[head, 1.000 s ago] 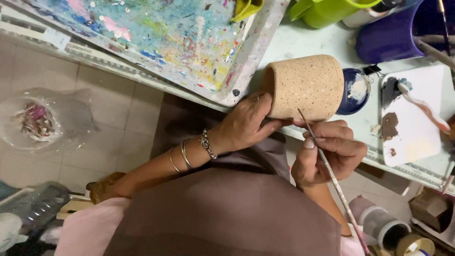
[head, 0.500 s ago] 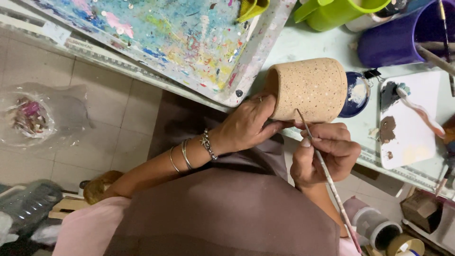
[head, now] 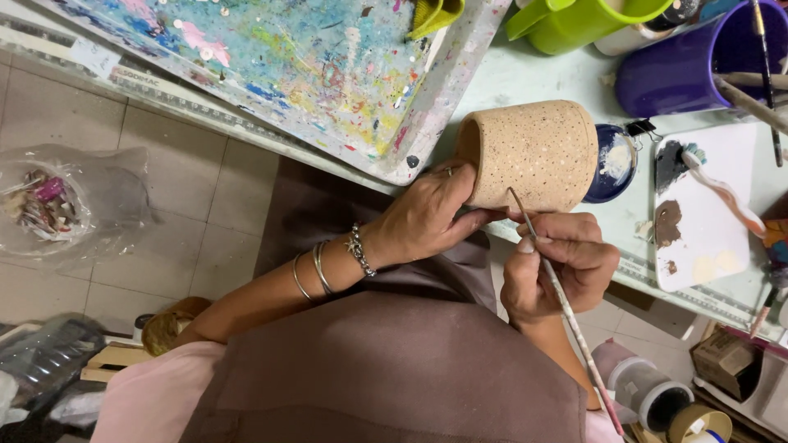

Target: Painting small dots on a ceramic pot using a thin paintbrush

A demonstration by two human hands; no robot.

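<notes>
Two hands engaged on the speckled tan clay cup point(head: 533, 156), lying sideways at the bench point(head: 525, 78) edge. Left hand point(head: 427, 217) clasps its rim; right hand point(head: 558, 267) pinches a thin brush point(head: 546, 271), tip on the cup. Dotting underway; steadiness required.

white label point(head: 96, 56) on table edge, brown cardboard box point(head: 724, 354) lower right

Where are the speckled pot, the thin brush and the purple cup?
speckled pot point(head: 538, 152), head view, middle of its side wall.
thin brush point(head: 566, 316), head view, on its handle.
purple cup point(head: 673, 78), head view, outer wall.
</notes>
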